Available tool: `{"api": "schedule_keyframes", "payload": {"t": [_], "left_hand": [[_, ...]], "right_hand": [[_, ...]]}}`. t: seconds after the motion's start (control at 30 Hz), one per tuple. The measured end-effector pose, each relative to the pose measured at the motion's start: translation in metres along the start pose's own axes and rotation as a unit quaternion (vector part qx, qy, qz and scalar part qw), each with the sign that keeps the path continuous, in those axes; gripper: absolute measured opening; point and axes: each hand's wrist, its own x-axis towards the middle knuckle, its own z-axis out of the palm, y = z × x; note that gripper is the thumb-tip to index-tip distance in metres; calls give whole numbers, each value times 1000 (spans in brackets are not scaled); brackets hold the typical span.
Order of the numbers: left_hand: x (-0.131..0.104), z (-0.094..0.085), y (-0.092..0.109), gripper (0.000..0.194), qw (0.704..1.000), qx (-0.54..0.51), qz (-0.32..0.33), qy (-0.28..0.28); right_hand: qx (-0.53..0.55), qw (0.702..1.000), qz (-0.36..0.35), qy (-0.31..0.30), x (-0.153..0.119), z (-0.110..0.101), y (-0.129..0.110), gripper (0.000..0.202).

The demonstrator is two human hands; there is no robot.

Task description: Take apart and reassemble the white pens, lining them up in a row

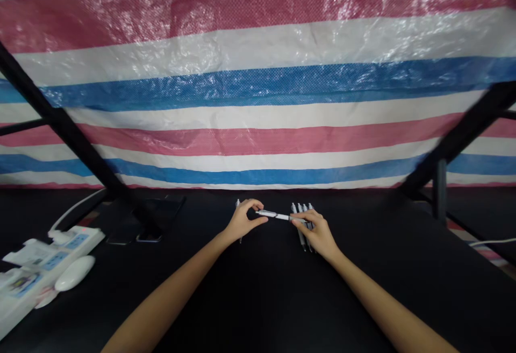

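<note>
Forearms [173,294]: both are bare, come in from the lower edge, and lie nearest to the camera.
Held pen [278,215]: it is white with a grey part, lies almost level between the two hands, and its left end sits a little higher in the view.
Right hand [319,230]: thumb and fingers are pinched on the grey end of this pen, above the row of pens.
Left hand [241,222]: thumb and finger curve around the other end, one on each side; whether they press on it, I cannot tell.
Good handling: in my judgement, the right pinch should be firm but light, and the left fingertips should meet the pen along its line, so that it does not bend or slip.
Care: the right wrist would better be a little raised, because a low hand could push the row out of order.
Row of pens [301,238]: four tops show side by side, partly hidden by the right hand.
Single pen [237,202]: it lies behind the left hand, mostly covered.
Black table [258,299]: it carries all the pens.
Power strip [48,267]: it is at far left, with a white oval object [76,273] just beside.
Striped sheet [258,141]: it hangs behind the table.
</note>
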Motion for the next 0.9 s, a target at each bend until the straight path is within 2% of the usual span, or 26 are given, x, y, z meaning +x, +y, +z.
{"api": "schedule_keyframes", "payload": {"t": [0.17,0.23,0.3,0.33,0.43,0.5,0.63,0.77,0.87,0.9], "left_hand": [[0,-1,1,11,999,20,6,-24],[1,-1,2,16,999,32,-5,-34],[1,-1,3,30,998,39,-12,-46],[1,-1,3,32,998,36,-15,-46],[0,1,2,16,999,5,-20,-25],[-1,2,2,26,999,-14,-22,-18],[-1,1,4,13,999,-14,-17,-37],[0,0,5,26,999,3,-24,-44],[-1,0,5,18,999,-16,-34,-31],[-1,1,5,23,999,-23,-34,-25]], "right_hand": [[14,1000,10,-5,0,0,0,27],[21,1000,10,-4,0,0,0,27],[22,1000,7,-5,0,0,-1,26],[22,1000,6,-5,0,0,-1,26],[23,1000,7,-2,0,0,-1,25],[26,1000,8,-3,0,-1,-1,25],[31,999,8,-2,1,-1,-1,24],[30,1000,1,-4,0,-1,-1,24],[26,1000,2,-2,0,-1,0,24],[25,1000,2,-1,0,-1,0,24]]}}
